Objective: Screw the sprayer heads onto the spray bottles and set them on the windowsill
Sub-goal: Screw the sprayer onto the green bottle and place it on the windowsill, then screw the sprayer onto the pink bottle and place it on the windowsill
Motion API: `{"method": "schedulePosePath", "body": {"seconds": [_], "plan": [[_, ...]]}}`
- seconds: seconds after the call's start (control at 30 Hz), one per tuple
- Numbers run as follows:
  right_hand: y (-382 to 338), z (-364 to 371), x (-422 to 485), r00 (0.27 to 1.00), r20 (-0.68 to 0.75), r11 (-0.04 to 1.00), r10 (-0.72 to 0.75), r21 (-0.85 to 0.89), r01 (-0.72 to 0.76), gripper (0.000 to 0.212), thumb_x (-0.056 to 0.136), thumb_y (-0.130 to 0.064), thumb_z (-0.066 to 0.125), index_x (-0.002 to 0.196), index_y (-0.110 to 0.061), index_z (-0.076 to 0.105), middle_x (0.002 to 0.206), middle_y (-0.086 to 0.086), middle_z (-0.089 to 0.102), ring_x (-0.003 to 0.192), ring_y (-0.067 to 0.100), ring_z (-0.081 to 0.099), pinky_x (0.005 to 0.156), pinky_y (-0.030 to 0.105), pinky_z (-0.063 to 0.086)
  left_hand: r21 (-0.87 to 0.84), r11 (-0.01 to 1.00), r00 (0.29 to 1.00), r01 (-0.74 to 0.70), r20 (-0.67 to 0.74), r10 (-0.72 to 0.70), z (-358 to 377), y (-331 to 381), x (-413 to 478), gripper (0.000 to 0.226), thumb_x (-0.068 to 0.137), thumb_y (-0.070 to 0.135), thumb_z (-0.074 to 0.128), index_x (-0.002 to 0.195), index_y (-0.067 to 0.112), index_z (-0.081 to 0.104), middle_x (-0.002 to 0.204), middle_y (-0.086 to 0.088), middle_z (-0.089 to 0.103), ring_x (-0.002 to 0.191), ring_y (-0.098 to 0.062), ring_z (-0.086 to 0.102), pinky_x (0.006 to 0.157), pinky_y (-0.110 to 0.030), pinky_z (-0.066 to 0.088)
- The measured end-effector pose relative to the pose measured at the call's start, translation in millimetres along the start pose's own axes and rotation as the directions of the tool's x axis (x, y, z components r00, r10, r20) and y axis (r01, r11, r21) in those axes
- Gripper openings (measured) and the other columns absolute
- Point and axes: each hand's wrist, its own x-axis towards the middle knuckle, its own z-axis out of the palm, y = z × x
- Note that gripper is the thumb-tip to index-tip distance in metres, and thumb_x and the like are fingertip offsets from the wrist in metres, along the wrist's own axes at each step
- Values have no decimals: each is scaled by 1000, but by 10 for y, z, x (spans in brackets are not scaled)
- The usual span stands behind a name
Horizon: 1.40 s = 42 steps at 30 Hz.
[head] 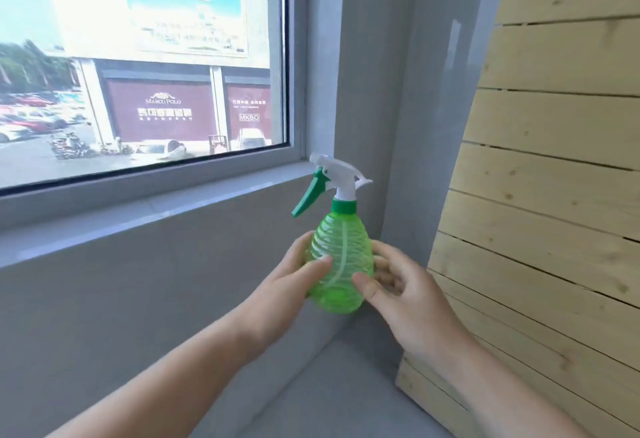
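Observation:
A translucent green spray bottle (341, 247) stands upright in front of me, low against the grey wall near the corner. Its white sprayer head (341, 174) with a green trigger and green collar sits on the neck, nozzle pointing left. My left hand (294, 285) grips the bottle's left side, thumb across its front. My right hand (408, 295) touches the right side, thumb on the front and fingers behind. The grey windowsill (156, 209) runs above and to the left of the bottle. The bottle's base is near a lower grey ledge; contact is unclear.
A large window (138, 56) looks onto a street with parked cars. A pale wooden slatted panel (554, 195) leans at the right, close to my right hand. A grey wall corner (398, 126) rises behind the bottle.

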Motion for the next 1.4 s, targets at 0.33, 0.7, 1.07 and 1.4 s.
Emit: {"method": "schedulePosePath", "body": {"seconds": [0.33, 0.7, 1.07, 1.4], "plan": [[-331, 626, 1992, 995, -25, 985, -96, -147, 92, 48, 90, -38, 65, 135, -41, 51, 118, -10, 67, 111, 9, 63, 77, 20, 47, 191, 981, 941, 32, -337, 35, -1084, 697, 1221, 50, 95, 27, 73, 138, 19, 50, 124, -3, 72, 101, -15, 71, 89, -34, 55], [-100, 1056, 2769, 995, -88, 975, -43, -220, 22, 59, 92, -40, 62, 147, -31, 43, 132, 5, 63, 118, 23, 61, 96, 35, 50, 360, 927, 869, 109, -487, 87, -1504, 639, 1862, 60, 97, 36, 69, 151, 19, 49, 127, -5, 65, 99, -19, 65, 82, -28, 51], [-4, 1040, 2801, 992, -104, 960, -68, -279, 37, 63, 89, -45, 66, 145, -30, 42, 130, 5, 62, 115, 24, 61, 99, 43, 51, 375, 922, 813, 94, -563, 146, -1575, 487, 1957, 62, 94, 37, 72, 147, 14, 52, 126, -6, 66, 94, -20, 63, 77, -27, 49], [149, 637, 2312, 983, -181, 982, 0, -186, -34, 48, 88, -46, 65, 131, -28, 53, 118, -2, 67, 95, 11, 63, 65, 24, 46, 430, 903, 813, 26, -534, 231, -1401, 648, 1430, 49, 89, 42, 75, 127, 17, 56, 97, 1, 66, 78, -19, 66, 59, -29, 47]]}}
